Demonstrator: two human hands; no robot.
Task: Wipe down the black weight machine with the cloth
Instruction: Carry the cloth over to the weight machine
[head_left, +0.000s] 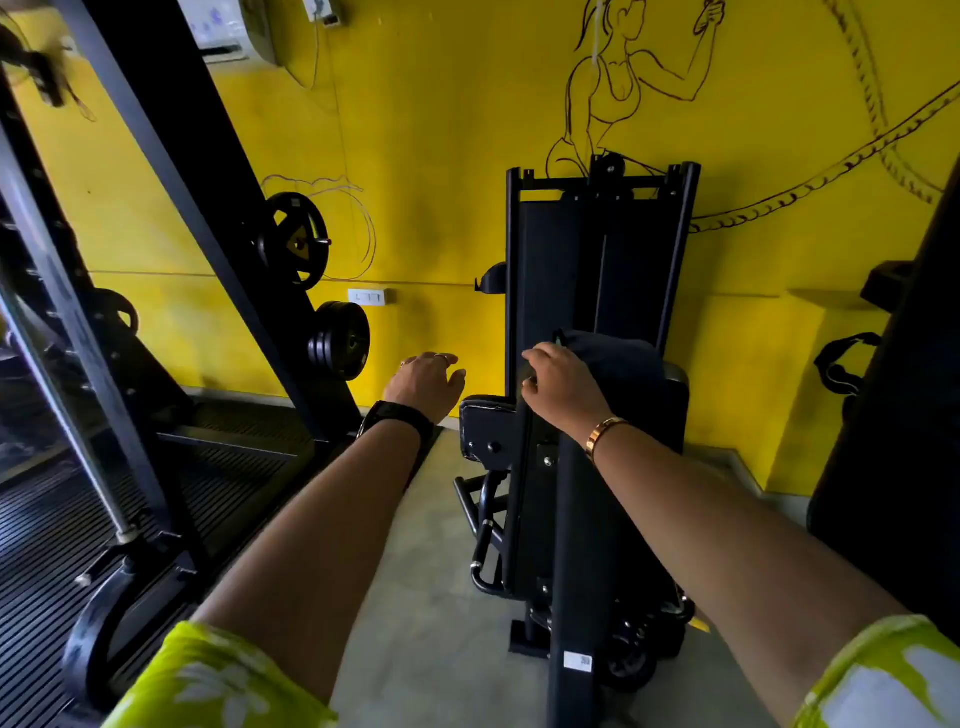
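At the far left, a black rack upright (171, 171) slants across the view. A steel barbell (66, 343) runs down in front of it toward a black plate (98, 634) above the ribbed rubber mat (218, 483). Two sets of weight plates (293, 239) are stored on the rack's rear post, in front of the yellow wall (441, 156). Your left hand (426, 384) is raised in the air between the rack and the black weight machine (597, 270). Its fingers are relaxed and slightly spread; it holds nothing and touches no surface. A black watch (397, 415) sits on that wrist. The black weight machine stands upright on the concrete floor (415, 597), close to the wall. Your right hand (561, 387) rests on the machine's frame at about mid-height, with its fingers curled onto the dark cloth (618, 353). The cloth is bunched just beyond the hand, lying against the frame and the padded part behind it. A gold bracelet (602, 434) circles the right wrist. At the right edge, another black piece of equipment (893, 415) fills the view; its type cannot be determined.
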